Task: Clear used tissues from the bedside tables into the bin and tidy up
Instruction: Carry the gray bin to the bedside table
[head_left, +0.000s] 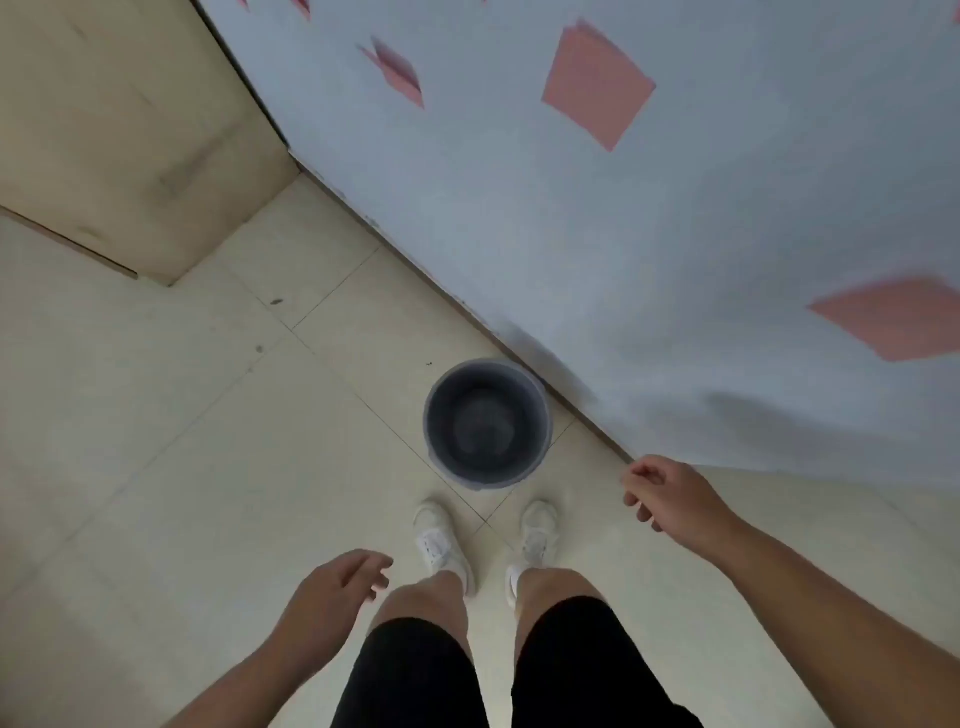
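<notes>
Person is standing on the pale tiled floor (156, 415) and looking straight down. The grey round bin (428, 415) is sitting upright on the floor at centre view, just beyond the toes of the white shoes (439, 540). Its far-right side is lying right against the edge of the bed (675, 270). Whether the two are touching is not clear.

The bed is taking up the far right, and its light blue cover is showing pink squares (597, 85). A wooden bedside cabinet (130, 130) is standing at far left, well apart from the bin, with only its side and corner showing.

The left hand (337, 587) is hanging near left, just beside the left knee. Its fingers are relaxed and slightly spread, and it is gripping nothing. The right hand (670, 496) is hovering to the right of the bin, near the bed's edge and above the floor. Its fingers are loosely curled with nothing in them, and it is touching neither bin nor bed.

Black shorts (415, 675) are filling the near centre. The whole frame is slightly blurred.
</notes>
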